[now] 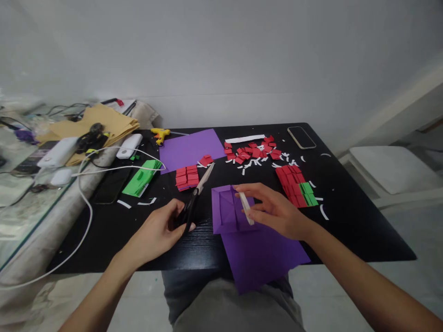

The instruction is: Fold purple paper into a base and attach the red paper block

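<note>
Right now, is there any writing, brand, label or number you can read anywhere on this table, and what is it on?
No text can be read.
Phone: dark screen, nothing showing.
Glue gun: any marking too small and blurred.
White chargers: no legible print.
Scissors at the left hand, purple paper under the right hand: plain.

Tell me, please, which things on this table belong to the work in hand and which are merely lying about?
In use: scissors under the left hand; white strip in the right hand; folded purple paper.

Lying about: glue gun, phone, green paper, red squares, flat purple sheet.
</note>
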Demonstrator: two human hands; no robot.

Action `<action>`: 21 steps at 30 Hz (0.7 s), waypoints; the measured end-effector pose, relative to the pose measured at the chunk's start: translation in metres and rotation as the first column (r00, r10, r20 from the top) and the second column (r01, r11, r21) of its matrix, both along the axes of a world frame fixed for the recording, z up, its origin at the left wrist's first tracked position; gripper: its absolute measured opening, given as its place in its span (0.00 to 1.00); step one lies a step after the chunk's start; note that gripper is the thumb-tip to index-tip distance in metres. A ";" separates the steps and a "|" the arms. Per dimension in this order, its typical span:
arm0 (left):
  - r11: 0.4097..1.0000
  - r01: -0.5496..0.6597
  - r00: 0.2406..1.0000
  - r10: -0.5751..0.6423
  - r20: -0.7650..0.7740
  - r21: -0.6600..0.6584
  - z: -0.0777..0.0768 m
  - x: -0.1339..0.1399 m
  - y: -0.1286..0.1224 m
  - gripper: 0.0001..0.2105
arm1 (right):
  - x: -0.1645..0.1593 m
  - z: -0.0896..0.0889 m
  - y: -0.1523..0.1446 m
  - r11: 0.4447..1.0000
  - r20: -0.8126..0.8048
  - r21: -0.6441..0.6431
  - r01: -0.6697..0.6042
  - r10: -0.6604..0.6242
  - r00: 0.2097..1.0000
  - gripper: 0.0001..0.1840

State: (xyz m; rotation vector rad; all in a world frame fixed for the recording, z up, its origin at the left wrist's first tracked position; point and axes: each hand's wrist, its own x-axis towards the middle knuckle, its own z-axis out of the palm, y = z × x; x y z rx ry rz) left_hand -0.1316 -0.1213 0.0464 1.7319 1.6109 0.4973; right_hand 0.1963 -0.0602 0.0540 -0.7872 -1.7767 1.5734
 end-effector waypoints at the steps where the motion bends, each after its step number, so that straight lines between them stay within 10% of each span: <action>1: 1.000 0.011 1.000 -0.011 -0.005 -0.011 0.001 0.001 0.001 0.16 | -0.002 -0.001 0.001 1.000 -0.017 -0.009 -0.007 0.007 1.000 0.22; 6: 0.998 0.058 0.997 -0.059 -0.042 -0.022 0.004 0.005 0.003 0.27 | -0.007 -0.003 0.005 0.988 -0.090 -0.151 -0.027 0.014 0.996 0.26; 11: 0.999 0.049 0.998 -0.048 -0.048 0.017 0.000 0.006 0.001 0.17 | -0.008 -0.010 0.006 0.982 -0.078 -0.181 -0.055 0.042 0.996 0.48; 21: 0.997 0.053 0.995 -0.057 0.079 0.050 0.010 0.012 0.001 0.14 | -0.016 -0.017 0.005 0.965 -0.062 -0.264 0.007 -0.024 0.998 0.34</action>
